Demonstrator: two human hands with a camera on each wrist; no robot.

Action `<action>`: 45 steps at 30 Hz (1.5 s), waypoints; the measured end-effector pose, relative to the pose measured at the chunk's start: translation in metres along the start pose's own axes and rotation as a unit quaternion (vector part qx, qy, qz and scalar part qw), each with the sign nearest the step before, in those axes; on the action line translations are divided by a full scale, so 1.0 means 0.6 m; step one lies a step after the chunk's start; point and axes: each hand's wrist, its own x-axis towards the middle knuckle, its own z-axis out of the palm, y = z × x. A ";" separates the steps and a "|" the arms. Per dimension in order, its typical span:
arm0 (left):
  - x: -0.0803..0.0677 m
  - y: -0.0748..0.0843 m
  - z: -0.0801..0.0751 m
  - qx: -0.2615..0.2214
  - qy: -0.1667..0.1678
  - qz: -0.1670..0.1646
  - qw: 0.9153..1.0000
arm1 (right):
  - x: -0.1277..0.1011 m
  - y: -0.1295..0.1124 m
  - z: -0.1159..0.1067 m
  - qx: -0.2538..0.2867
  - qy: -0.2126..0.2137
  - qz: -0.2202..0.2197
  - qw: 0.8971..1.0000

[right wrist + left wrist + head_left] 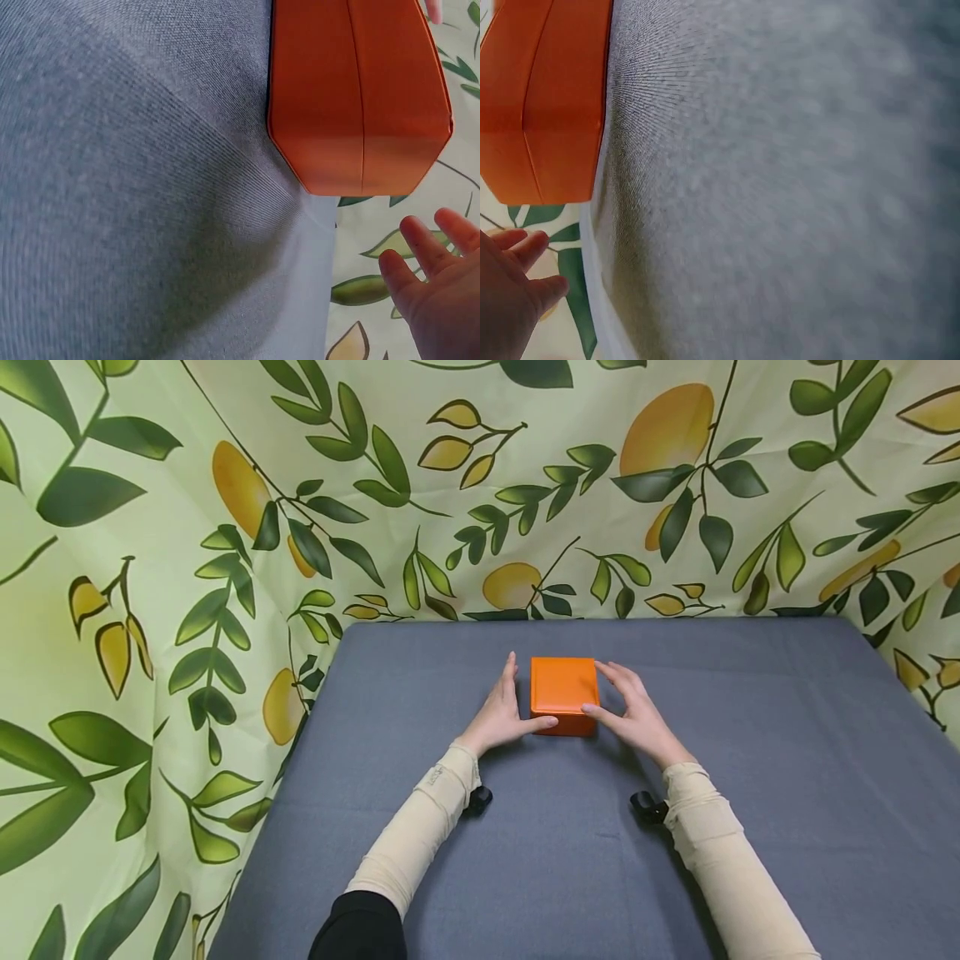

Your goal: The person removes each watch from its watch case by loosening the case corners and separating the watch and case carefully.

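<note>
Printed backdrop (562, 410): cream fabric with green leaves (391, 457) and yellow-orange fruits (667, 427).
Grey-blue tablecloth (555, 868): spread in front of it.
Orange box (564, 683): stands closed on the tablecloth, toward its far edge.
Left hand (501, 714): wide, straight fingers beside the box's left side, thumb before its front.
Right hand (641, 714): also wide, at the right side; whether it touches, I cannot tell.

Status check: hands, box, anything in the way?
Left hand and right hand open, flanking box; contact unclear. Box closed, resting on table. No obstruction seen between either hand and box.
</note>
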 end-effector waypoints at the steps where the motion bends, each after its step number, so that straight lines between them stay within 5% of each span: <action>1: 0.002 -0.001 0.001 -0.005 -0.001 0.000 1.000 | 0.001 0.000 0.001 0.000 -0.002 0.003 1.000; 32: 0.032 -0.014 0.022 -0.063 -0.047 0.028 0.997 | 0.020 0.007 0.028 0.023 -0.032 0.005 0.999; 45: 0.041 -0.030 0.024 -0.128 -0.077 0.020 0.989 | 0.028 0.009 0.032 0.028 -0.052 -0.013 0.998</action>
